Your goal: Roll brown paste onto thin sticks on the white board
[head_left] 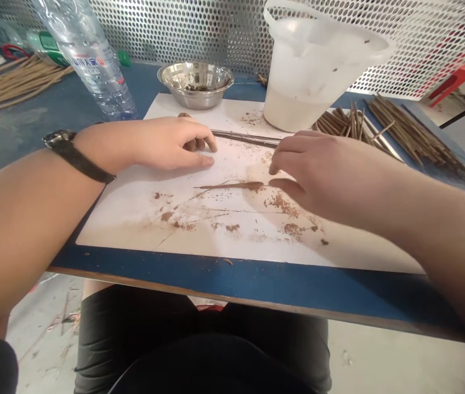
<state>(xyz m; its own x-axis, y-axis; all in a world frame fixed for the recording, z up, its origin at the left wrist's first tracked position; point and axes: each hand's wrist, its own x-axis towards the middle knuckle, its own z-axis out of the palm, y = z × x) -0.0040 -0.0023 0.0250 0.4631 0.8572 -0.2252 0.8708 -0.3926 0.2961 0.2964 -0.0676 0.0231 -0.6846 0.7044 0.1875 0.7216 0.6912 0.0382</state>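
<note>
- left hand [174, 143]: fingers loosely curled, resting on the white board [125, 219] at the end of the thin dark sticks [244, 138]; grip unclear
- right hand [310, 169]: half open, nothing held, just above the end of the brown-coated stick [228, 186], which lies on the board
- beyond: steel bowl [195, 82], plastic bucket [310, 71], water bottle [88, 60]
- bundle of sticks [413, 131] on the blue surface [216, 279], right side
</note>
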